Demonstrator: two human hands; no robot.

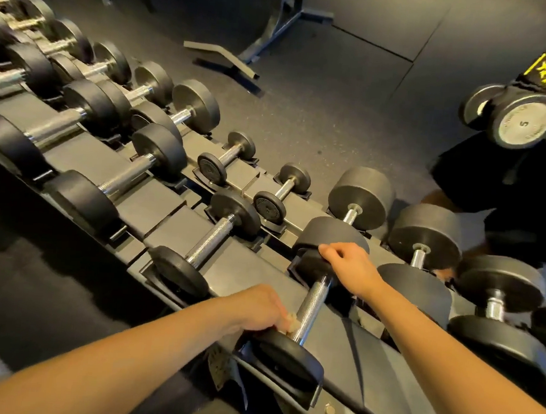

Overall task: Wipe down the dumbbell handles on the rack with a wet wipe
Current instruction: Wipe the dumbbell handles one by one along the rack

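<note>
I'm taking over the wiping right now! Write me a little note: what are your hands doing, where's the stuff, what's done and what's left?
Left hand: pinches the wet wipe against the near end of the handle of the dumbbell.
Right hand: fingers curled over the far head of that dumbbell, which lies on the rack.
Done: cannot tell which handles are already wiped.
Left: probably the rest of this handle up to the far head, then the other dumbbells along the rack.
Mind the other person standing by the rack's right end.
</note>
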